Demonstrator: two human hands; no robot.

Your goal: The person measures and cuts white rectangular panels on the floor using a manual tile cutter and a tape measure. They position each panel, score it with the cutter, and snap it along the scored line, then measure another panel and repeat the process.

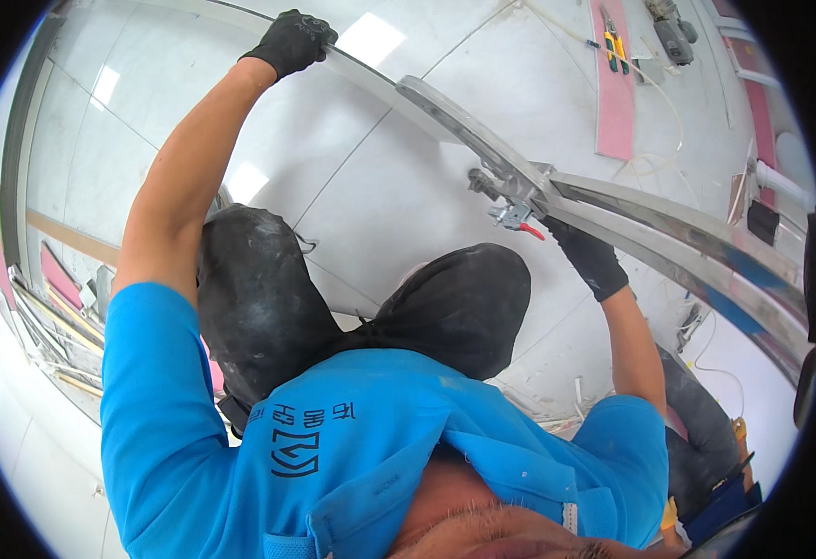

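My left hand (292, 44), in a black glove, is closed around the edge of a long pale strip (363, 74) at the upper left. That strip runs down to the right, toward a long metal frame of shiny rails (501, 154). A toggle clamp with a red handle (512, 217) is attached to the frame's underside near its middle. Just right of the clamp is my right hand (590, 261), also black-gloved, against the lower rail. Its fingers are mostly hidden by the rail, so their grip does not show.
Yellow-handled snips (615, 51) lie on a pink board (616, 102) on the glossy tiled floor, beside a grey power tool (673, 37). A thin pale hose (655, 84) loops there. Offcuts and strips (63, 321) are heaped at far left. A dark cloth-like bundle (701, 419) is low right.
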